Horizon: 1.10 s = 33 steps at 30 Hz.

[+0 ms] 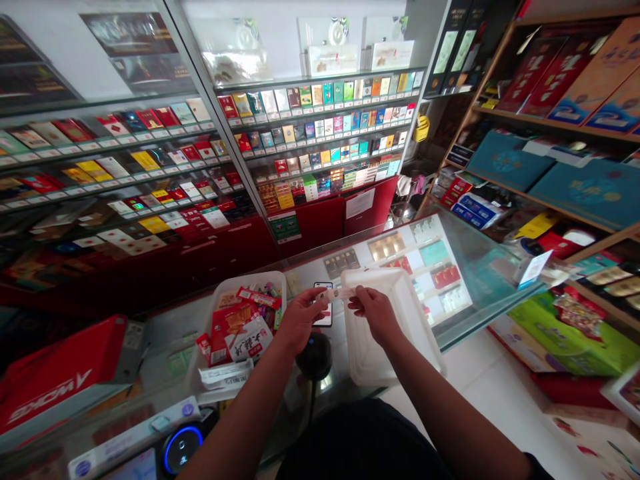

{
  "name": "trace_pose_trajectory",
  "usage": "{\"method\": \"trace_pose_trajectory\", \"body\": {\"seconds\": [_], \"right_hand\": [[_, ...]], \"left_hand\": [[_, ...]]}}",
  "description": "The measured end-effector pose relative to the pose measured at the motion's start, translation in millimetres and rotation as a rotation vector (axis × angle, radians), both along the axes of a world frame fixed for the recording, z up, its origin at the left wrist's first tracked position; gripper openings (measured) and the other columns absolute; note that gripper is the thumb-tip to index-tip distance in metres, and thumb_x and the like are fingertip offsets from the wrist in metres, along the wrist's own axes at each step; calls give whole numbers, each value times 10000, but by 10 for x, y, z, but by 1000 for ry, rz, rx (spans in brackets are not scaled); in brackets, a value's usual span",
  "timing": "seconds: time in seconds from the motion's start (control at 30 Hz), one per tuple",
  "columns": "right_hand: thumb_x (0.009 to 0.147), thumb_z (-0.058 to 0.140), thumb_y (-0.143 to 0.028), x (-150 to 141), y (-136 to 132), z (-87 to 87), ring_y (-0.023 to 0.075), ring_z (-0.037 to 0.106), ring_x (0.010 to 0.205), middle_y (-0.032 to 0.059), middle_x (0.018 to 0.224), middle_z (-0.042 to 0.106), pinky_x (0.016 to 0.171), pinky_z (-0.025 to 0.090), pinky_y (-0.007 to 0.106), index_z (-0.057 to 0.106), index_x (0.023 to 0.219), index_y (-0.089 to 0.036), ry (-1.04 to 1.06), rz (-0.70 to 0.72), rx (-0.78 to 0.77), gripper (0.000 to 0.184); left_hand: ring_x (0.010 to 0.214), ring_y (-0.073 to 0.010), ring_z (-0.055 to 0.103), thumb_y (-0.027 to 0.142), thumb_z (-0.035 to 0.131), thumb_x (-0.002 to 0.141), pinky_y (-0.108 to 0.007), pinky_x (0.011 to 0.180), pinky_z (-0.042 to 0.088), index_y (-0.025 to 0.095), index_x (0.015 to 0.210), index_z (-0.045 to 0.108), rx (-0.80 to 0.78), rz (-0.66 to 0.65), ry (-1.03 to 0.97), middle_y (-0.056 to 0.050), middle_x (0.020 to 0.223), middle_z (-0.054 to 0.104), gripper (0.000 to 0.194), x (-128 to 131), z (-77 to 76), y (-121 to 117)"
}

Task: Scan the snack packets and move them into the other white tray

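Note:
Between my two hands a small pale wrapped packet (341, 293) is stretched out sideways; its exact kind is too small to tell. My left hand (306, 317) pinches its left end and my right hand (374, 312) pinches the right end. Under the packet a phone (324, 321) lies on the glass counter. A white plastic bin (285, 283) to the left holds several snack packets, among them a red and white snack bag (243, 333). To the right, below my right hand, is a white plastic tray (356, 363) with nothing visible in it. A black round device (314, 357) stands near my left wrist.
The glass counter (455, 340) shows packs inside. A red box (60, 373) and a device with a blue ring (183, 448) stand at left. Cigarette packs line the wall shelves (320, 107). Boxes fill the right shelving (510, 160), and a green carton (560, 333) stands below.

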State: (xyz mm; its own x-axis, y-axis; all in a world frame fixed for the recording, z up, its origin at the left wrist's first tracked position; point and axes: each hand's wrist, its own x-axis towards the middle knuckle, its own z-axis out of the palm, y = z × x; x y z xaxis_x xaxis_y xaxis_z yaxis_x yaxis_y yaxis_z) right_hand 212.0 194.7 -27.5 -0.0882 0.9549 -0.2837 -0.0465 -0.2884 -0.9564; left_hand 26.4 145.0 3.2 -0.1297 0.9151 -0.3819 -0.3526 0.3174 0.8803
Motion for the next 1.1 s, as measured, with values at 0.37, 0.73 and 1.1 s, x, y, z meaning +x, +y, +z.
{"method": "trace_pose_trajectory", "body": {"seconds": [0.37,0.73,1.1], "right_hand": [[728,784,-471,-95,-35,-4,161,658,678,47,761,710,654,556,298,711,779,-155,125,-14,-16,328],[662,772,-324,-115,-42,37,165,648,730,35,893,716,596,445,255,651,1176,-195,175,54,-44,543],[678,784,-287,-259,-164,230,187,659,796,31,962,736,642,511,284,634,1193,-207,103,172,131,542]], "left_hand": [[843,-164,683,291,895,615,-296,760,527,186,1070,697,80,66,-167,-64,1046,720,507,-21,-38,16],[769,-159,677,173,886,554,-286,717,529,155,944,648,43,201,-143,-31,879,703,457,-99,-157,80],[752,-161,691,304,901,627,-306,738,571,151,835,603,-14,324,-120,-43,822,703,394,-82,-218,145]]}}
